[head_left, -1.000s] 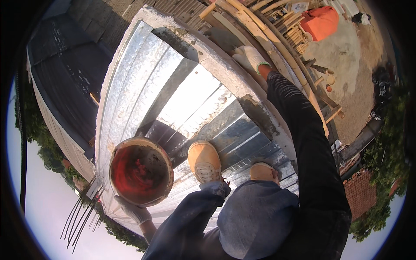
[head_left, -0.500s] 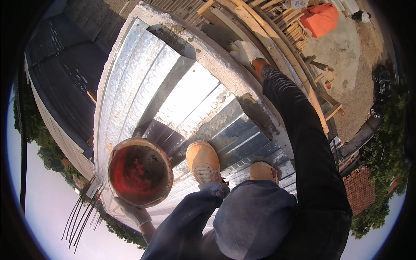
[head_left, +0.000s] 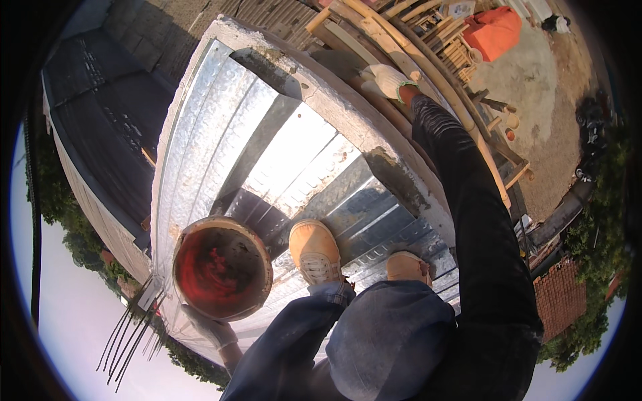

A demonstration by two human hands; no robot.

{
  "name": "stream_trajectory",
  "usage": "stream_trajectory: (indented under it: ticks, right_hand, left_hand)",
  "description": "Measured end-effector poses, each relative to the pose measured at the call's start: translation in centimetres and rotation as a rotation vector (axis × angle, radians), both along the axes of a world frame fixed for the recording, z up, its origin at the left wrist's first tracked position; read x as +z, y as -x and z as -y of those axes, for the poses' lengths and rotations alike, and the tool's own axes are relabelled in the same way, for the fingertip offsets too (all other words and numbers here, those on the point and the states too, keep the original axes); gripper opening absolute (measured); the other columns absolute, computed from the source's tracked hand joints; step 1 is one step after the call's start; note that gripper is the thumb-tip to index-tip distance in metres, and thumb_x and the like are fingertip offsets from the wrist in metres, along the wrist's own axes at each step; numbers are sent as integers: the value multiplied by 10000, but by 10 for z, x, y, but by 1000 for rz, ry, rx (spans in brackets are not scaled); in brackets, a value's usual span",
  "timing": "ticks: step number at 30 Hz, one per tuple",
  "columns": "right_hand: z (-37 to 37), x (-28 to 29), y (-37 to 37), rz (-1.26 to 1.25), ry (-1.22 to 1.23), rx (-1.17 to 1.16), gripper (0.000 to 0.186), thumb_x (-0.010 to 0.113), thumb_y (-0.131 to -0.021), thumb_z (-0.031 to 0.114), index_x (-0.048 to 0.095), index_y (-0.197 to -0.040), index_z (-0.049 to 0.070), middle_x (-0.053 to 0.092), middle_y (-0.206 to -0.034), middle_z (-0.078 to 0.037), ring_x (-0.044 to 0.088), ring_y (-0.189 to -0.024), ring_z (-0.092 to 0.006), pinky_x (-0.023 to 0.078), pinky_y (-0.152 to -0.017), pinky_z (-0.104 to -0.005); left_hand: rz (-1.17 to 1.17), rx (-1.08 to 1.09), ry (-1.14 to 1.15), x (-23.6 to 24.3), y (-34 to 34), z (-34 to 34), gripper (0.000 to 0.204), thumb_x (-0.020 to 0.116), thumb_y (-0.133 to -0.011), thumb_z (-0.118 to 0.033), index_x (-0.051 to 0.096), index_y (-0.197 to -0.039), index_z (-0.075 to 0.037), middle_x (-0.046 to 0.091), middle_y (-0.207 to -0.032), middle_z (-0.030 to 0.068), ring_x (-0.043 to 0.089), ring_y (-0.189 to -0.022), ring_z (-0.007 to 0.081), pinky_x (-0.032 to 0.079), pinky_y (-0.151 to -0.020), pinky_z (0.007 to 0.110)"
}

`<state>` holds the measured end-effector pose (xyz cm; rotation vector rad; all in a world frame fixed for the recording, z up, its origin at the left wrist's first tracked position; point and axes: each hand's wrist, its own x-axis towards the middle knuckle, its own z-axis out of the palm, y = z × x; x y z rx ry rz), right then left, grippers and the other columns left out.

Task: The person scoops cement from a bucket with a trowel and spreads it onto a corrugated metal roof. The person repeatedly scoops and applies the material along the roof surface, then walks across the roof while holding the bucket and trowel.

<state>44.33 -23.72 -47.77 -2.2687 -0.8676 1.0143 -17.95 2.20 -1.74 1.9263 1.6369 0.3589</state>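
Observation:
My left hand (head_left: 210, 327), in a pale glove, grips the near side of a round bucket (head_left: 234, 311); its fingertips are hidden behind the bucket. Dark mix and a red-stained inner wall show inside. My right arm stretches past the top of a rough cement wall (head_left: 348, 120). On the wall's outer side, my gloved right hand (head_left: 388, 81) is closed, its fingers partly blurred. A flat grey shape (head_left: 338, 65) lies just beyond the fingers; I cannot make out whether it is a tool's blade.
Under my shoes (head_left: 314, 250) lies ribbed, shiny metal decking (head_left: 294, 157). Bamboo poles and planks (head_left: 428, 87) run along the wall's outer side, above lower ground with an orange sheet (head_left: 493, 32). Bare steel rods (head_left: 124, 341) stick out at lower left, near a dark roof (head_left: 100, 113).
My right hand has shifted slightly to the right, away from the wall's edge. The bucket and my left hand keep their places on the decking, while the whole view has moved a little.

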Motion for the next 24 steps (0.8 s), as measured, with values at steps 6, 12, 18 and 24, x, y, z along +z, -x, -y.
stream_trajectory:
  ticks: [6, 12, 18, 24]
  right_hand:
    - [16, 25, 6, -14, -3, -30, 531, 773, -986, 420, 686, -1367, 60, 719, -1297, -243, 649, -1231, -449, 510, -1032, -485]
    - [41, 94, 18, 8, -181, -174, 483, 739, -984, 381, 683, -1333, 51, 745, -1232, -208, 689, -1167, -428, 541, -990, -453]
    - [30, 219, 68, 200, -330, -390, 438, 697, -973, 308, 666, -1340, 71, 755, -1145, -194, 721, -1109, -398, 586, -950, -480]
    - [12, 303, 106, 530, -114, -5, 391, 722, -973, 257, 641, -1317, 87, 706, -1009, -146, 754, -832, -328, 614, -702, -448]
  left_hand:
    - [-2, -22, -38, -11, 22, 2, 727, 512, -1143, -220, 153, -1735, 3, 314, -1740, 217, 410, -1545, 313, 352, -1273, 443]
    - [311, 234, 98, -11, -24, 12, 643, 478, -1179, -405, 337, -1670, -15, 467, -1595, 125, 506, -1438, 199, 495, -1150, 363]
    - [396, 374, 52, -6, -81, 37, 569, 495, -1162, -525, 548, -1466, -47, 604, -1393, 65, 622, -1228, 137, 566, -989, 319]
    - [437, 337, 1, -12, -86, 33, 548, 502, -1163, -516, 594, -1372, -18, 609, -1330, 83, 623, -1150, 161, 552, -966, 349]
